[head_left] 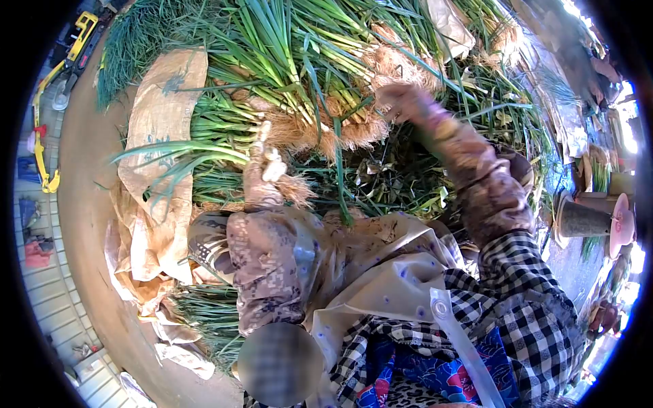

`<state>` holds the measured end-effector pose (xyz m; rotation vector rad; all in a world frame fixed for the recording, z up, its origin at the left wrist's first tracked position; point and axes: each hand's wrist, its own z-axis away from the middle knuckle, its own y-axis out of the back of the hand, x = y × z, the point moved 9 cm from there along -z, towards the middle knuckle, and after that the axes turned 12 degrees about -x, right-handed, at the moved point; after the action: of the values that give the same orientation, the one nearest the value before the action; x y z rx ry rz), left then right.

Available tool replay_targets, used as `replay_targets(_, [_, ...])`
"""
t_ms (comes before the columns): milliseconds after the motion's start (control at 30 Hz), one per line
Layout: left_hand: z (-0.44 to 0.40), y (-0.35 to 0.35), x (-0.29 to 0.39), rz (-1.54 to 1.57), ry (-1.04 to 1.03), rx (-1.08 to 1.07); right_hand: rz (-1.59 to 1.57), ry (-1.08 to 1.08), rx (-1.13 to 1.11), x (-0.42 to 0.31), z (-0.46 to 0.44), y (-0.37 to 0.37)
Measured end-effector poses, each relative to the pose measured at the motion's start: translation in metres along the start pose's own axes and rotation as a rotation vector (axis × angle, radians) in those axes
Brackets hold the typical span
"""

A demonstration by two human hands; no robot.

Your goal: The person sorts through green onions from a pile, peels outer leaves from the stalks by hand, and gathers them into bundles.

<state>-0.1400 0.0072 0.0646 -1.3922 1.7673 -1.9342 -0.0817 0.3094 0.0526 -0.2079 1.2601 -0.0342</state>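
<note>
My left hand (258,178) is closed around a few green onions (211,147). Their leaves stretch out to the left, and pale stringy roots (294,189) show on its right side. White pieces lie against its fingers; I cannot make out whether these are stalk ends or finger wraps. My right hand (406,103) is raised at the root ends of the piled green onions (286,68). Motion smears its fingers, so their shape and anything in them is unclear. Tangled tan roots (357,132) hang from the pile between my hands.
Loose leaf trimmings (371,170) lie below the pile. A brown sack (163,102) spreads at the left, with more green onions (211,316) near my knee. A grey bucket-like container (581,219) stands at the right. A yellow-framed object (42,122) is at the far left.
</note>
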Motion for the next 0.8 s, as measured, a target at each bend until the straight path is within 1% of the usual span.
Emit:
replay_targets(33, [0.002, -0.003, -0.007, -0.011, 0.022, 0.046, 0.372, -0.019, -0.102, 0.000, -0.008, -0.049])
replay_targets(67, [0.005, -0.005, -0.012, -0.022, 0.040, 0.093, 0.351, -0.053, -0.071, 0.035, -0.034, -0.062])
replay_targets(100, [0.009, 0.001, -0.018, -0.045, 0.098, 0.093, 0.329, -0.086, -0.040, 0.061, -0.056, -0.079])
replay_targets(133, [0.015, 0.013, -0.023, -0.062, 0.128, 0.173, 0.487, -0.125, -0.009, 0.082, -0.070, -0.090])
replay_targets(167, [0.015, 0.012, -0.026, -0.074, 0.150, 0.133, 0.643, -0.170, 0.022, 0.096, -0.082, -0.105])
replay_targets(200, [0.016, 0.011, -0.030, -0.085, 0.172, 0.093, 0.655, -0.329, -0.014, 0.122, -0.090, -0.109])
replay_targets(267, [0.017, 0.007, -0.032, -0.064, 0.174, 0.063, 0.411, -0.218, -0.097, 0.149, -0.117, -0.107])
replay_targets(300, [0.017, 0.005, -0.030, -0.083, 0.165, 0.064, 0.297, -0.209, -0.061, 0.127, -0.111, -0.109])
replay_targets(333, [0.017, 0.001, -0.027, -0.100, 0.156, 0.066, 0.184, -0.197, -0.024, 0.085, -0.096, -0.120])
replay_targets(367, [0.016, -0.005, -0.022, -0.124, 0.135, 0.061, 0.087, -0.231, 0.090, 0.040, -0.075, -0.117])
replay_targets(400, [0.017, -0.014, -0.018, -0.146, 0.114, 0.056, -0.073, -0.083, 0.056, 0.015, -0.082, -0.102])
replay_targets(433, [0.019, -0.012, -0.018, -0.167, 0.113, 0.075, 0.301, 0.015, 0.237, -0.019, -0.087, -0.061])
replay_targets(467, [0.021, -0.010, -0.019, -0.188, 0.111, 0.093, 0.153, 0.220, 0.216, -0.057, -0.078, -0.040])
replay_targets(500, [0.025, 0.007, -0.022, -0.208, 0.126, 0.134, 0.005, 0.420, 0.161, -0.095, -0.067, -0.021])
replay_targets(533, [0.026, 0.022, -0.024, -0.228, 0.143, 0.172, -0.209, 0.551, 0.112, -0.149, -0.034, -0.025])
replay_targets(567, [0.020, 0.010, -0.027, -0.035, 0.121, -0.057, -0.289, 0.554, 0.130, -0.157, -0.025, -0.015])
replay_targets(600, [0.019, 0.028, -0.040, -0.096, 0.183, -0.089, -0.368, 0.558, 0.151, -0.161, -0.018, -0.002])
replay_targets(633, [0.016, 0.052, -0.058, -0.156, 0.247, -0.119, 0.026, 0.465, 0.209, -0.153, -0.018, 0.013])
replay_targets(667, [0.008, 0.048, -0.066, -0.041, 0.337, -0.091, 0.738, 0.168, 0.279, -0.159, 0.002, -0.014])
replay_targets(733, [-0.005, 0.036, -0.079, 0.194, 0.509, 0.002, 0.476, -0.059, 0.214, -0.100, -0.004, -0.018])
replay_targets(767, [-0.003, 0.010, -0.059, 0.008, 0.272, 0.219, 0.513, 0.094, 0.078, -0.090, -0.008, -0.036])
replay_targets(800, [0.010, -0.023, -0.035, -0.236, 0.074, 0.450, 0.467, 0.112, -0.005, -0.077, -0.005, -0.053])
